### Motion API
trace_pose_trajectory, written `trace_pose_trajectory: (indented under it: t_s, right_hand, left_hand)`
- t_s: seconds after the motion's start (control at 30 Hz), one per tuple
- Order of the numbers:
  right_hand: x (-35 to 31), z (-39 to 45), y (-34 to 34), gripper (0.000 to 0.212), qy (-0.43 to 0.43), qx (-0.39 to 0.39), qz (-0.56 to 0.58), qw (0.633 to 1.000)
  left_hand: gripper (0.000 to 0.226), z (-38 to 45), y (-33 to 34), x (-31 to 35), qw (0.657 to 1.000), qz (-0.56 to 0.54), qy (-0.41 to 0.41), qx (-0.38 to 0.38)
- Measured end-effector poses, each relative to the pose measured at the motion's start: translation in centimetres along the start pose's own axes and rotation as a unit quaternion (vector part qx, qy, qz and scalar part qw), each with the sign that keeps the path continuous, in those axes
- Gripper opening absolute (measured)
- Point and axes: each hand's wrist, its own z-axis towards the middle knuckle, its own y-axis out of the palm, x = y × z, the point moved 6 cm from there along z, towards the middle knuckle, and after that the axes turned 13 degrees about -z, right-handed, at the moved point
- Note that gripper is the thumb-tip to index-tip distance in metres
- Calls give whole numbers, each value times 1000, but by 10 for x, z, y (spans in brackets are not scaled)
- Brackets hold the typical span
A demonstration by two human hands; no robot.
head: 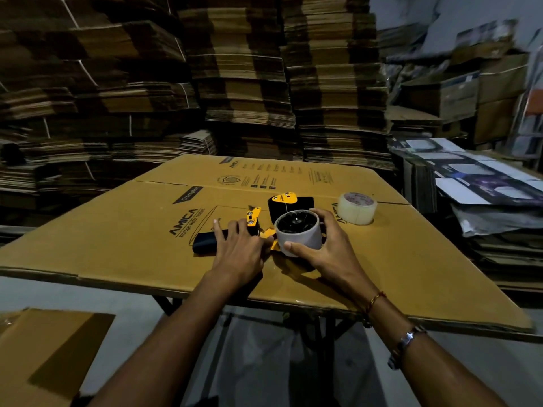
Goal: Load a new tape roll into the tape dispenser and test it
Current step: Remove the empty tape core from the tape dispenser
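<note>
**Tape dispenser and rolls, on cardboard-covered table**

Tape dispenser (266, 227): yellow and black, laid on its side on flattened printed cardboard (141, 230) over the table. Black handle (204, 240) pointed left; yellow blade arm (253, 216) raised behind the left hand; black guard with yellow plate (289, 202) at the far side.

Empty core (297, 230): pale grey cardboard ring, no tape seen on it, seated upright on the dispenser's black spoked hub.

New tape roll (356, 208): clear, glossy, full, white printed core; stood flat on the cardboard, just right of the dispenser, apart from both hands.

Left hand (239, 251): pressed flat across handle and frame, fingers (219, 230) extended, not clenched.

Right hand (326, 245): fingers (321, 217) curled around the empty core, thumb on the near wall, grasping it.

Background: stacked flat cartons (244, 83).
</note>
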Motion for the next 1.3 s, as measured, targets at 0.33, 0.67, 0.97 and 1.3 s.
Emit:
trace_pose_trajectory:
  t_s: [0.33,0.67,0.97,1.3]
  right_hand:
    - [14,1,13,127,82,-120,52,988]
    - [1,-10,11,89,29,-173,54,983]
    - [-7,-6,3,84,9,-42,24,999]
    - [-6,-5,0,85,8,-13,19,1000]
  left_hand:
    - [35,-7,4,6,999,-14,-18,47]
    - [32,-9,7,1,998,-65,-2,-11]
    - [37,-10,5,7,998,-43,19,-33]
    - [42,-9,6,9,999,-26,26,-30]
